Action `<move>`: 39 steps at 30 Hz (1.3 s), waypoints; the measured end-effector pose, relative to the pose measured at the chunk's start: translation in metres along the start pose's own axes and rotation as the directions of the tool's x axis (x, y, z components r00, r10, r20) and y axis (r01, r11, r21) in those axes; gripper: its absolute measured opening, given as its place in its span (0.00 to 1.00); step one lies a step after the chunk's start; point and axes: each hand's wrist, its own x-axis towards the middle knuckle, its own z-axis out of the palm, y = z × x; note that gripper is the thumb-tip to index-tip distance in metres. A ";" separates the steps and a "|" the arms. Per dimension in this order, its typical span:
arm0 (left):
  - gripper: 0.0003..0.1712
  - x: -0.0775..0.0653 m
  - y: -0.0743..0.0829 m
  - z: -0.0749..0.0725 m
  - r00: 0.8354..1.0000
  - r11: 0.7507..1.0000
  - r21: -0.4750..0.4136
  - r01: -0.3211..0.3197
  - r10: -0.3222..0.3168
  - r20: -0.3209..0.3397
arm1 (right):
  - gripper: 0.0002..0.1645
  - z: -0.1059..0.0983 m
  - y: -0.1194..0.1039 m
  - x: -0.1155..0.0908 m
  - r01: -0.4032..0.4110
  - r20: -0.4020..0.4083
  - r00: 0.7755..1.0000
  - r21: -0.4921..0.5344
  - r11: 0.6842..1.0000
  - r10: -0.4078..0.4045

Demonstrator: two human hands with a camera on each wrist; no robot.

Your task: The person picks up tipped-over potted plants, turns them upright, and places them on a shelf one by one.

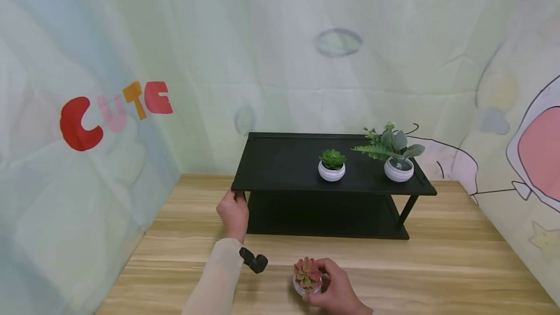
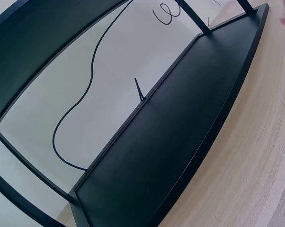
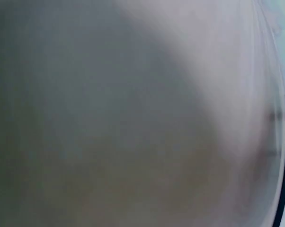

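Observation:
A two-tier black shelf (image 1: 280,164) stands on the wooden table. At its front left corner, my left hand (image 1: 234,215) grips the frame just under the top board, its fingertips partly hidden there. The lower board (image 2: 171,127) and thin posts fill the left wrist view. Nearer the front edge, my right hand (image 1: 339,290) holds a small potted red succulent (image 1: 307,273) from its right side, thumb and fingers about the white pot. A large blur covers most of the right wrist view, so the hand's work is hidden there.
On the top board sit a potted green succulent (image 1: 331,165) near the middle and a potted leafy plant (image 1: 398,159) at the right end. Printed cloth (image 1: 280,77) hangs behind and at both sides of the wooden table (image 1: 192,237).

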 end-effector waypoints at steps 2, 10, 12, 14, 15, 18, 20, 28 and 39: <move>0.09 0.000 0.000 0.000 1.000 1.000 -0.003 0.002 -0.002 -0.001 | 0.30 -0.002 -0.003 0.003 -0.020 -0.027 0.999 -0.024 1.000 0.020; 0.09 0.000 0.001 0.000 1.000 1.000 -0.008 -0.008 0.008 -0.004 | 0.31 -0.006 -0.014 0.019 -0.005 -0.101 0.995 -0.110 0.994 -0.006; 0.09 0.000 0.001 0.000 1.000 1.000 -0.011 -0.015 0.015 -0.008 | 0.31 -0.008 -0.018 0.024 -0.002 -0.104 0.995 -0.121 0.993 -0.010; 0.09 0.000 0.001 0.000 1.000 1.000 -0.014 -0.019 0.019 -0.010 | 0.31 -0.009 -0.023 0.028 -0.006 -0.106 0.994 -0.115 0.993 -0.006; 0.09 0.000 0.001 0.000 1.000 1.000 -0.015 -0.018 0.018 -0.011 | 0.31 -0.010 -0.025 0.030 -0.007 -0.105 0.994 -0.108 0.994 -0.004; 0.09 0.000 0.002 0.000 1.000 1.000 -0.015 -0.017 0.016 -0.011 | 0.30 -0.012 -0.029 0.035 -0.001 -0.101 0.995 -0.091 0.996 -0.009; 0.10 0.000 0.002 0.000 1.000 1.000 -0.016 -0.013 0.013 -0.010 | 0.30 -0.013 -0.033 0.038 0.008 -0.098 0.995 -0.078 0.997 -0.016; 0.10 0.001 0.003 0.000 1.000 1.000 0.004 -0.010 0.010 -0.007 | 0.29 -0.020 -0.050 0.054 0.022 -0.086 0.996 -0.116 0.993 -0.032; 0.09 0.000 0.003 -0.001 1.000 1.000 -0.003 0.020 -0.020 0.002 | 0.30 -0.033 -0.076 0.079 0.105 -0.076 0.990 -0.152 0.983 -0.118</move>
